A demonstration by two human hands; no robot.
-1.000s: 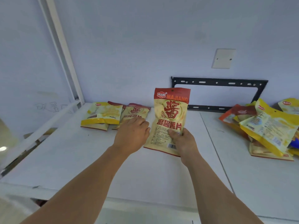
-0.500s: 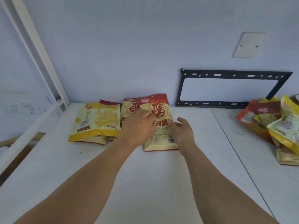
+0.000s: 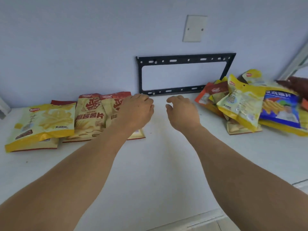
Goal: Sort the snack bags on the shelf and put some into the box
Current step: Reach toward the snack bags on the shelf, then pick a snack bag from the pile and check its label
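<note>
Both hands hover empty over the white shelf (image 3: 150, 164); left hand (image 3: 135, 112) hangs loosely curled above the red-topped snack bags (image 3: 90, 115), right hand (image 3: 182, 112) relaxed beside it; a mixed pile of bags (image 3: 241, 105) lies well to the right.

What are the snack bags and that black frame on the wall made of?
Snack bags: likely glossy plastic film; they crinkle and catch light. Black frame: probably painted metal, matte, with punched slots and holes.
</note>
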